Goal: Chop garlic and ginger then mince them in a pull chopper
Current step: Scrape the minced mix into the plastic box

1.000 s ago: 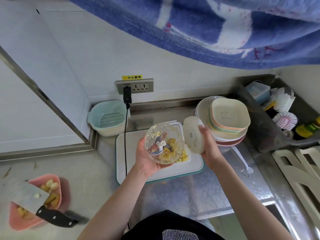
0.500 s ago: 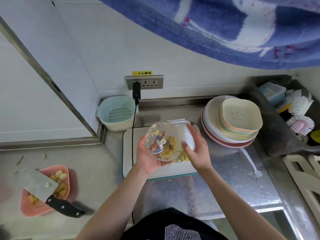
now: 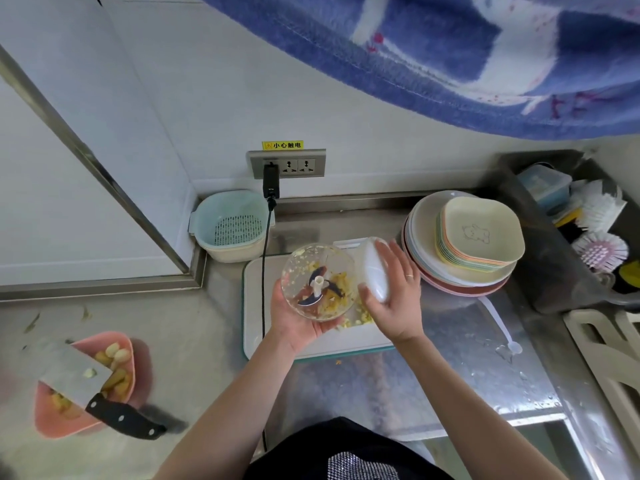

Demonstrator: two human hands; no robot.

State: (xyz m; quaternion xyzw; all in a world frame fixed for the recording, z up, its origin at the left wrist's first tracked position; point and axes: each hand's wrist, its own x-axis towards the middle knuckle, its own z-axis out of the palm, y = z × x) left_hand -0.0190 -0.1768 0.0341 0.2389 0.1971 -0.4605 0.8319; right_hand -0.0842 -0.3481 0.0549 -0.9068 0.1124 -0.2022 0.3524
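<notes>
My left hand [image 3: 296, 320] grips the clear chopper bowl [image 3: 320, 282] from below, tilted toward me above the white cutting board [image 3: 258, 306]. Inside it are the blade post and yellow minced garlic and ginger. My right hand [image 3: 394, 299] holds the white chopper lid [image 3: 375, 270] on edge just right of the bowl's rim. A few yellow bits lie on the board under the bowl. At the far left a pink bowl [image 3: 52, 424] holds garlic and ginger pieces, with a cleaver [image 3: 79, 379] laid across it.
A teal colander basket [image 3: 232, 225] stands at the back by the wall socket, whose black cable [image 3: 265, 271] runs down past the board's left edge. Stacked plates and bowls [image 3: 478, 237] sit right of the board. Brushes lie in a grey tray [image 3: 554, 271] at the far right.
My right hand dipped down onto the board behind the bowl, then came back up with the white lid beside the bowl's rim. The bowl stayed in my left hand.
</notes>
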